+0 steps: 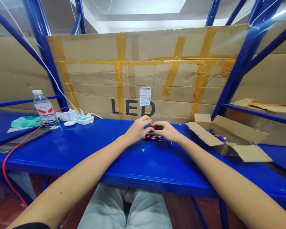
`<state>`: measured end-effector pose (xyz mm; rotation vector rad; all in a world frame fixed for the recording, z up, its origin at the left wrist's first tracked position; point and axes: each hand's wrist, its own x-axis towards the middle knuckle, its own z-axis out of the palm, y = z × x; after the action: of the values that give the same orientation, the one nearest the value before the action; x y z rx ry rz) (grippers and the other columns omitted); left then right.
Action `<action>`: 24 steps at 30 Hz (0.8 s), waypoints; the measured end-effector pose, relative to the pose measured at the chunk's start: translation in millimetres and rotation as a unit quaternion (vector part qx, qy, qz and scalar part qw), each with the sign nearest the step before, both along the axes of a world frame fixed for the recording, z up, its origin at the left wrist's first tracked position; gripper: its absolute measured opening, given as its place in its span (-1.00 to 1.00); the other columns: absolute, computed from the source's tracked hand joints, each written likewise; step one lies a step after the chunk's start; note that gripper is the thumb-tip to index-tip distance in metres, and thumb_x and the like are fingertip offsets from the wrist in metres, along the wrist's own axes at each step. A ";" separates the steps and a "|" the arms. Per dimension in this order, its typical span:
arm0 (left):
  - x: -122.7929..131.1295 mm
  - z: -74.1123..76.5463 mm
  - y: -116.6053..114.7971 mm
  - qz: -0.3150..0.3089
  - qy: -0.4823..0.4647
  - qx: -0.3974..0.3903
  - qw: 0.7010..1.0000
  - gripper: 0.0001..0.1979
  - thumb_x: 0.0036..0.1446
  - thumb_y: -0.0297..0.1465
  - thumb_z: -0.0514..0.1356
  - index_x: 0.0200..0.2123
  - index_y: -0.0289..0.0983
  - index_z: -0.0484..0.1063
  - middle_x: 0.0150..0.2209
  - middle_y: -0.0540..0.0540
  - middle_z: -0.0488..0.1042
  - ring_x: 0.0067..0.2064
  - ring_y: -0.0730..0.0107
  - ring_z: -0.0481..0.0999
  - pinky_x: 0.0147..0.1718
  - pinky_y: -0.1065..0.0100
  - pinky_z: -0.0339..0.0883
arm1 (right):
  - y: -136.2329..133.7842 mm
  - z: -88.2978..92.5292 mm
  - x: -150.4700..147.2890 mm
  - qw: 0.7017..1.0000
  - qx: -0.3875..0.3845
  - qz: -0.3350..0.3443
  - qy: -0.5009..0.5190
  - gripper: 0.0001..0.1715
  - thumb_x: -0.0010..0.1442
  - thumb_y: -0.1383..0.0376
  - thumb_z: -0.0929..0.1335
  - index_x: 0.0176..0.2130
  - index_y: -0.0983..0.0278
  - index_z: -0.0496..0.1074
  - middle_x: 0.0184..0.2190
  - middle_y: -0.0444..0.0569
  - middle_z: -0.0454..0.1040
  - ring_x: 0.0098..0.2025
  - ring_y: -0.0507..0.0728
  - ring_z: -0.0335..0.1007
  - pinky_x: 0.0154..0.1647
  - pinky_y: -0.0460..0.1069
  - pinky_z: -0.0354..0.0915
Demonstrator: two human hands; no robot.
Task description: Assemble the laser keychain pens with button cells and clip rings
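My left hand (138,129) and my right hand (166,130) meet over the middle of the blue table (90,143). Their fingertips are pinched together, and whatever sits between them is too small and covered to make out. A ring is on one left finger. Just below the fingers lie several slim, shiny dark red cylinders (153,138) with silvery parts, partly hidden by the hands. A dark cord-like loop (170,145) rests beside my right wrist. Nearer the front edge lies a tiny metallic piece (143,150), apart from both hands.
At right stands an open cardboard box (228,148) with purple and silvery items inside. On the left are a water bottle (45,109), a green soft pack (26,122), a dark flat panel (21,139), a white power strip (82,118) and a red cable (21,146). Cardboard (95,76) walls the back.
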<state>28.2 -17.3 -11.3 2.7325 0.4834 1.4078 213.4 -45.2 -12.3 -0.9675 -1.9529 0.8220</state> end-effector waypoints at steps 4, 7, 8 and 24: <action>-1.6 2.6 -3.4 0.024 0.006 0.001 1.000 -0.93 0.18 -0.45 0.18 -0.25 -0.28 0.44 -0.26 -0.09 0.46 -0.19 0.37 0.45 -0.16 0.28 0.35 | 0.1 3.7 1.6 0.999 0.024 -0.026 0.002 -0.72 -0.01 0.19 0.44 -0.31 0.33 0.49 -0.41 -0.09 0.49 -0.34 0.08 0.34 -0.27 0.01 0.24; -7.9 11.2 -4.8 0.042 0.018 -0.019 0.999 -0.90 0.18 -0.45 0.14 -0.25 -0.29 0.44 -0.30 -0.09 0.47 -0.26 0.38 0.43 -0.23 0.31 0.32 | 0.5 5.9 2.8 0.998 0.040 -0.051 -0.002 -0.72 -0.03 0.20 0.44 -0.30 0.32 0.49 -0.42 -0.09 0.48 -0.35 0.08 0.34 -0.27 0.01 0.25; -11.1 15.1 -5.0 0.042 0.041 -0.043 0.997 -0.90 0.17 -0.45 0.13 -0.28 -0.29 0.44 -0.32 -0.07 0.47 -0.29 0.39 0.43 -0.27 0.33 0.31 | 0.9 6.2 3.4 0.997 0.042 -0.058 -0.004 -0.72 -0.03 0.20 0.44 -0.30 0.32 0.49 -0.42 -0.09 0.48 -0.35 0.08 0.34 -0.27 0.02 0.25; -21.3 15.7 -5.5 -0.063 0.417 -0.395 0.816 -0.92 0.04 -0.40 0.24 -0.41 -0.30 0.43 -0.51 0.00 0.47 -0.49 0.43 0.46 -0.48 0.41 0.28 | -0.5 6.0 3.0 0.992 0.069 -0.088 -0.059 -0.75 0.02 0.23 0.40 -0.29 0.32 0.49 -0.33 -0.03 0.50 -0.26 0.12 0.37 -0.18 0.04 0.28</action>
<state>6.9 -22.7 4.4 2.3861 0.6724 -0.1543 216.4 -45.6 -6.3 -1.1081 -1.9628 0.5328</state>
